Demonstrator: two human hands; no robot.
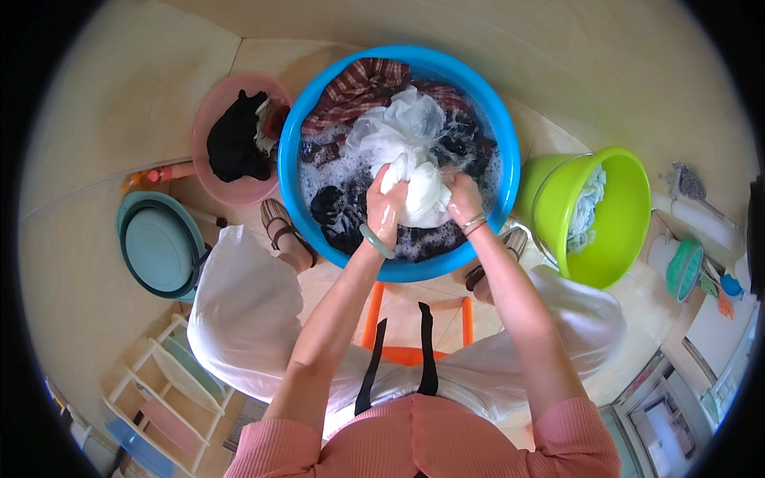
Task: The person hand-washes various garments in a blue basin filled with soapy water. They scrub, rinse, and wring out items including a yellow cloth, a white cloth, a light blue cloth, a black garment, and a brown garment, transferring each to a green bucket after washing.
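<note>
Cloth (422, 197), white, wet, bunched, over dark garments (341, 213) and suds (317, 180) in round blue plastic basin (511, 159). Left hand (386, 201), pale green bangle (376, 241) at wrist, grasping cloth's left side; right hand (464, 197), thin bracelet (473, 223) at wrist, grasping right side. Maroon plaid fabric (343, 97) behind. Left: pink plastic basin (209, 177), black cloth (237, 139) inside. Right: lime-green plastic bucket (625, 219), pale blue cloth (587, 209) inside.

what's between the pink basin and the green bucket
In the head view, the blue tub lies between them. It holds soapy laundry, and there the left hand and right hand grip a white cloth.
</note>
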